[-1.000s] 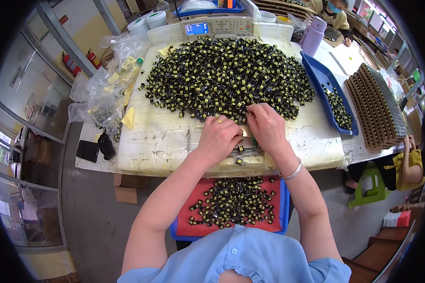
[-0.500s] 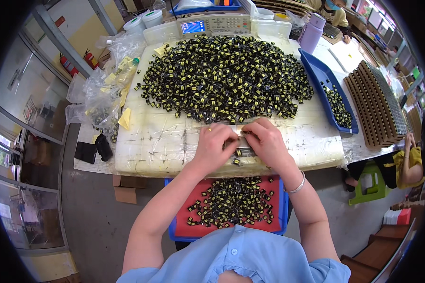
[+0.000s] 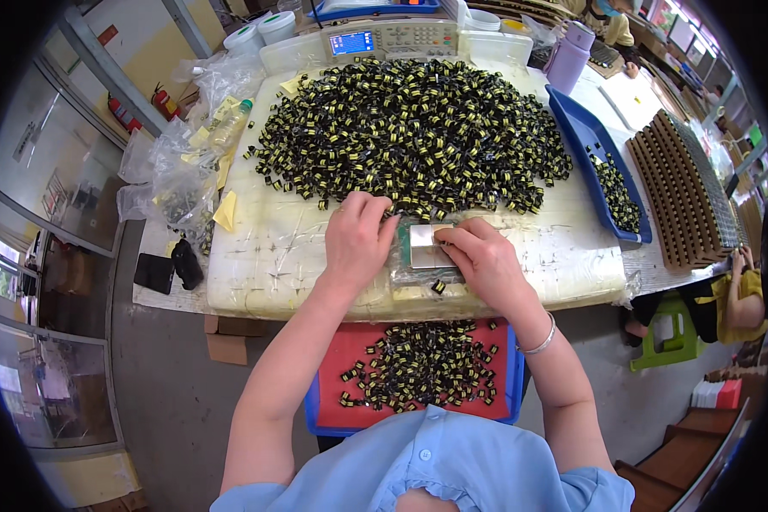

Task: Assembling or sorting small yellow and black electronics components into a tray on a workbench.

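Hundreds of small black-and-yellow components (image 3: 414,128) lie heaped across the far half of a plastic-wrapped white work surface (image 3: 256,256), the near edge of the heap reaching almost to both hands. The left hand (image 3: 357,241) rests palm down at that edge, fingers curled over the nearest pieces; whether it has actually pinched one cannot be told, since the fingertips hide what lies beneath. The right hand (image 3: 484,260) sits just beside a small grey metal block (image 3: 424,247), thumb and forefinger closed lightly against its right edge; what, if anything, sits between them is not visible. One stray component (image 3: 439,287) lies loose near the front rim of the surface, directly above a red-lined blue tray (image 3: 328,401) of further components on the lap. A blue bin (image 3: 584,141) with more pieces stands to the right, a grey measuring instrument (image 3: 388,38) behind the heap, and a purple bottle (image 3: 569,56) nearby. Risks, in my judgement: the stray piece could be knocked off the rim by either wrist and land among pieces of a different lot; the crowding heap could spill unhandled pieces against the block; the slack plastic covering could snag a sliding hand.
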